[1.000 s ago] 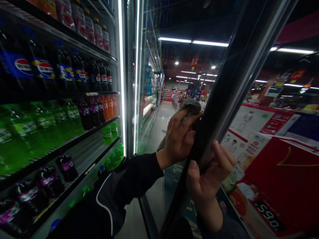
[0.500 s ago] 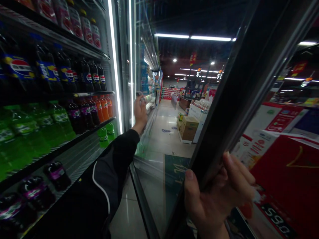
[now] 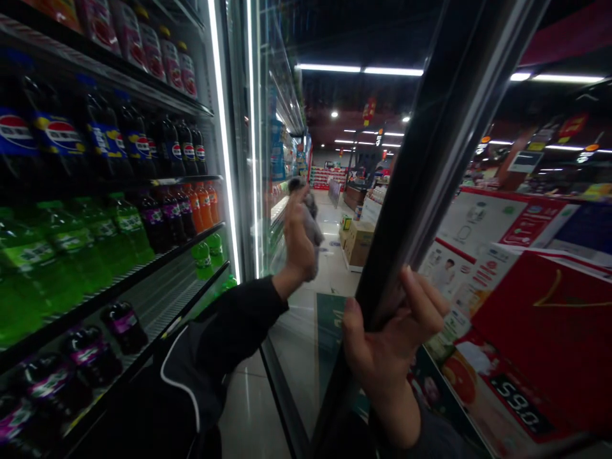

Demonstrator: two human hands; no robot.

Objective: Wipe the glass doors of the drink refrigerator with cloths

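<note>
My left hand [image 3: 299,239] is raised flat against the inner side of the glass door [image 3: 291,357] of a drinks fridge. Between its palm and the pane is a grey cloth [image 3: 313,223], blurred and bunched, with a darker part at its top. My right hand [image 3: 389,350] grips the dark edge frame [image 3: 406,166] of the same door, thumb on the near side and fingers round the outer edge. The door stands open.
On the left, fridge shelves hold cola bottles [image 3: 60,137], green bottles [image 3: 57,242], orange bottles [image 3: 203,204] and purple-labelled bottles [image 3: 90,350]. Red and white boxes [image 3: 549,331] are stacked close at right. Cardboard boxes [image 3: 359,243] stand down the aisle.
My left hand has moved right across the glass with the cloth, which shows more now. The door frame and my right hand have shifted left in view.
</note>
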